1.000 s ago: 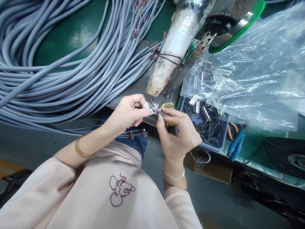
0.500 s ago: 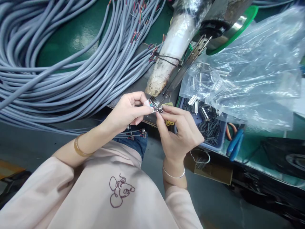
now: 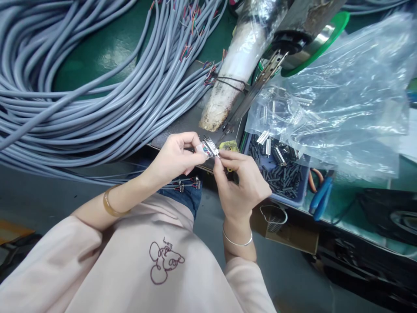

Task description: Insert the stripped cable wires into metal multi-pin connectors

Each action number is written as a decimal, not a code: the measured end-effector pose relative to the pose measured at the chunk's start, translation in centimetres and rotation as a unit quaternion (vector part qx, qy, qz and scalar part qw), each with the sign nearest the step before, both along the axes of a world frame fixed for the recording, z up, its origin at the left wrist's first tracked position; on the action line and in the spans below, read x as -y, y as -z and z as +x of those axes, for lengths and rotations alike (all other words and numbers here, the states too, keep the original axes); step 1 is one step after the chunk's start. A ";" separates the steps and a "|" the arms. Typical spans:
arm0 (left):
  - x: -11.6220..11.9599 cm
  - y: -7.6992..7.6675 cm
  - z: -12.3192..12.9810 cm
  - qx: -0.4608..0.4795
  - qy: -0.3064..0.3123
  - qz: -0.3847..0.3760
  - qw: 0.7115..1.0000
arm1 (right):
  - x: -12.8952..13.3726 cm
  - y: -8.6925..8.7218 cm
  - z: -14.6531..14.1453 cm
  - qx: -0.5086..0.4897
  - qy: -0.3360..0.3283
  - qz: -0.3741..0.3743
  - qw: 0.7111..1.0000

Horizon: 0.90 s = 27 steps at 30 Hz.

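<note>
Between my hands is a metal D-sub connector [image 3: 211, 147] with a row of pins, and small coloured wires show at its left side. My left hand [image 3: 180, 156] is closed in a pinch on the wires beside the pins; something white covers a fingertip. My right hand [image 3: 243, 182] pinches the connector's lower right end between thumb and forefinger. Just above the connector is the crusted lower end of a wrapped white tube [image 3: 221, 95], apart from it. A thin metal guide arm [image 3: 250, 98] slants down beside the tube, its tip near the connector.
Grey cables [image 3: 107, 126] with stripped coloured ends cover the left. A blue bin [image 3: 302, 184] holds black sleeves and connectors, partly under a clear plastic bag [image 3: 352, 95]. Blue-handled pliers [image 3: 322, 198] lie beside it. A green-rimmed spool [image 3: 342, 30] stands behind. Wired connectors [image 3: 189, 184] hang near my lap.
Both hands have drawn slightly down, taking the connector away from the tube's end. The connector has turned a little and shows more of its shell. My right hand has also moved left.
</note>
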<state>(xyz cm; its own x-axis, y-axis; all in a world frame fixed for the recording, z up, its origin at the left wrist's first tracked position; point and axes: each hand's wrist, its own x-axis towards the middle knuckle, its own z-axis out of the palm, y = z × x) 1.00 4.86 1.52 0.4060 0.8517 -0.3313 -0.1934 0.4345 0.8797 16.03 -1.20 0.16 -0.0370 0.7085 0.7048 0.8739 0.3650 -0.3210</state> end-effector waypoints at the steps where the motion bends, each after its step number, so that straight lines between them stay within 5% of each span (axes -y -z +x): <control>1: 0.2 0.1 -0.1 -0.007 0.004 0.007 1.000 | 0.0 0.1 0.0 0.002 0.003 0.004 1.000; 14: 1.8 0.2 -0.6 -0.086 0.025 0.081 0.993 | 1.0 0.3 -0.2 0.029 0.018 0.021 0.999; 19: 2.7 0.4 -1.0 -0.175 -0.010 0.230 0.957 | 1.1 0.0 -0.2 0.039 0.032 0.035 0.998; 23: 3.4 1.0 -1.1 -0.216 -0.055 0.333 0.916 | 1.4 0.6 -0.2 -0.020 0.033 0.021 0.999; 27: 3.5 1.3 -1.4 -0.204 -0.044 0.310 0.928 | 1.9 1.3 0.6 -0.140 0.042 0.035 0.989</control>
